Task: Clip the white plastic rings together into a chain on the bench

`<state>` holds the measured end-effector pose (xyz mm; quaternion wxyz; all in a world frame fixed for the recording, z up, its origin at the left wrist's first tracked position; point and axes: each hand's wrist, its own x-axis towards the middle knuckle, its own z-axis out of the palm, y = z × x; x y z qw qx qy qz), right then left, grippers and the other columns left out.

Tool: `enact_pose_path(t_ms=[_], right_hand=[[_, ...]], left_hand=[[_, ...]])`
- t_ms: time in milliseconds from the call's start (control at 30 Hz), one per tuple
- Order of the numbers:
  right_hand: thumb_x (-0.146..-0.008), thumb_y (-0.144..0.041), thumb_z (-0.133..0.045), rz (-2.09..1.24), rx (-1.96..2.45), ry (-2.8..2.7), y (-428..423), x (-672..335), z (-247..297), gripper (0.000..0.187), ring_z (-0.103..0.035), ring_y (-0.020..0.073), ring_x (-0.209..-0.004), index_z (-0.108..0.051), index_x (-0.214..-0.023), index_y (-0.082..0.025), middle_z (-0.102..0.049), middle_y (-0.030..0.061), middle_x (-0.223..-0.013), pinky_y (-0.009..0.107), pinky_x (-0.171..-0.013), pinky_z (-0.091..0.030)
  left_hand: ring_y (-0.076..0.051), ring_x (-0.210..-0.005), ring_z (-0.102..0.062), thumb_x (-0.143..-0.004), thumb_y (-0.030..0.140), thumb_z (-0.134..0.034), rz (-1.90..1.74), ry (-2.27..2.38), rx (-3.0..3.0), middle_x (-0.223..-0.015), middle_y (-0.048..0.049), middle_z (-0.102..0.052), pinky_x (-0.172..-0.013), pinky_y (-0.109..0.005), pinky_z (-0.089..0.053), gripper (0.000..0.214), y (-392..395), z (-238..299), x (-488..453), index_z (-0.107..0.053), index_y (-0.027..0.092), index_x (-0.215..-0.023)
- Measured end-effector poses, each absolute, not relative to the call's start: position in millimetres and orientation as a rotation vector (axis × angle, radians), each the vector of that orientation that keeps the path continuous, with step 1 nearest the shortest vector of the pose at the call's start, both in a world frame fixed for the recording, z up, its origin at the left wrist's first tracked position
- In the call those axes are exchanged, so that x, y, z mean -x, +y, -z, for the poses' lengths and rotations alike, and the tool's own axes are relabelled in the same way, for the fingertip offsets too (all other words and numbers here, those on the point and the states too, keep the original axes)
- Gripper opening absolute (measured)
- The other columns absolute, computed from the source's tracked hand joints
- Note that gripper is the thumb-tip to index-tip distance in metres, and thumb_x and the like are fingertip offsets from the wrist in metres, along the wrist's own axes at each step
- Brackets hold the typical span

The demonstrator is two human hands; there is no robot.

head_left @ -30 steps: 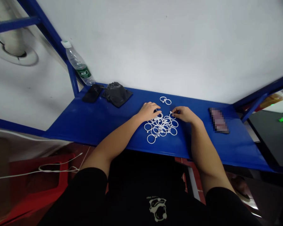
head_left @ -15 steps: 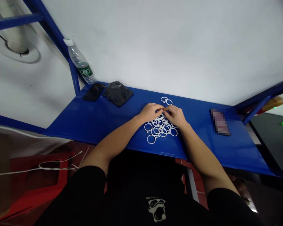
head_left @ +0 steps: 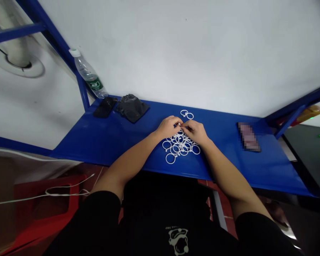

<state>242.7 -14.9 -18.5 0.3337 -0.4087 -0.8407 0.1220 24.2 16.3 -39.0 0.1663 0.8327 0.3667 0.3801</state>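
Observation:
Several white plastic rings (head_left: 177, 148) with small knobs lie in a loose heap on the blue table. Over the far side of the heap, my left hand (head_left: 169, 127) is closed in a pinch, with a small white bit, part of a ring, showing at its fingertips. My right hand (head_left: 196, 131) meets it from the right, its fingers also pinched at the same spot. Most of the held ring is hidden by the fingers. Just beyond my hands, two linked white rings (head_left: 187, 115) rest apart from the heap.
A black drawstring pouch (head_left: 132, 108) and a dark phone (head_left: 105, 107) lie at the back left, beside a plastic bottle (head_left: 92, 77) leaning at the wall. Another phone (head_left: 248, 136) lies on the right of the blue table (head_left: 96, 138). A red stool (head_left: 73, 199) stands below left.
Both hands stay together over the heap, with the fingers shifted slightly. A small white part now shows more clearly at the left fingertips. The camera view has moved a little.

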Motion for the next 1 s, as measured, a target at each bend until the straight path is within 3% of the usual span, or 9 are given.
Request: enact_pose_path(t_ms=[200,367,600,700,767,867,1000], right_hand=[[-0.106,-0.034,-0.060,-0.328,1.094,-2.211,-17,-238,19,0.021,-0.073,0.0217,-0.086,-0.079,-0.098,-0.027,-0.081,0.0055,-0.097,0.038,-0.083,-0.059],[-0.107,-0.040,-0.064,-0.130,1.270,-1.950,-7,-258,20,0.022,-0.072,0.0235,-0.081,-0.080,-0.108,-0.025,-0.081,0.0093,-0.100,0.039,-0.081,-0.059],[-0.101,-0.033,-0.069,-0.047,1.406,-1.924,21,-284,35,0.017,-0.072,0.0229,-0.077,-0.081,-0.109,-0.023,-0.082,0.0115,-0.111,0.040,-0.078,-0.061],[-0.098,-0.031,-0.070,-0.101,1.323,-1.942,24,-282,38,0.017,-0.070,0.0212,-0.074,-0.082,-0.107,-0.023,-0.082,0.0119,-0.119,0.039,-0.074,-0.062],[-0.099,-0.034,-0.069,-0.098,1.281,-1.928,21,-278,37,0.018,-0.069,0.0213,-0.073,-0.082,-0.106,-0.024,-0.083,0.0102,-0.111,0.038,-0.073,-0.062],[-0.101,-0.038,-0.068,-0.107,1.212,-1.989,13,-270,33,0.020,-0.069,0.0219,-0.074,-0.083,-0.105,-0.024,-0.083,0.0080,-0.098,0.038,-0.075,-0.061],[-0.103,-0.040,-0.066,-0.189,1.125,-2.088,4,-262,29,0.026,-0.071,0.0216,-0.074,-0.082,-0.112,-0.023,-0.083,0.0085,-0.102,0.039,-0.076,-0.061]], left_hand=[[-0.022,-0.100,-0.074,-0.093,0.000,-0.062,-1.096,1.026,-2.399,-0.100,-0.0039,-0.080,-0.101,-0.042,-0.060,0.027,16,34,-23,-0.076,0.023,-0.095],[-0.027,-0.126,-0.070,-0.102,0.013,-0.067,-1.178,1.122,-2.408,-0.136,-0.0110,-0.077,-0.116,-0.047,-0.055,0.038,20,31,-15,-0.076,0.021,-0.137],[-0.030,-0.122,-0.070,-0.105,0.022,-0.067,-0.814,1.441,-2.323,-0.128,-0.0087,-0.080,-0.114,-0.050,-0.053,0.022,30,33,-4,-0.085,0.023,-0.118],[-0.033,-0.125,-0.068,-0.101,0.023,-0.073,-0.675,1.497,-2.335,-0.130,-0.0082,-0.080,-0.113,-0.053,-0.052,0.019,25,31,-6,-0.087,0.026,-0.113],[-0.035,-0.124,-0.067,-0.097,0.022,-0.077,-0.627,1.517,-2.348,-0.129,-0.0077,-0.080,-0.111,-0.054,-0.052,0.012,22,30,-7,-0.087,0.026,-0.103],[-0.033,-0.118,-0.070,-0.097,0.022,-0.078,-0.679,1.538,-2.339,-0.119,-0.0076,-0.082,-0.107,-0.052,-0.053,0.008,21,29,-9,-0.083,0.025,-0.092],[-0.026,-0.100,-0.077,-0.103,0.022,-0.072,-0.940,1.474,-2.235,-0.101,-0.0051,-0.084,-0.097,-0.042,-0.056,0.007,24,30,-10,-0.078,0.023,-0.101]])
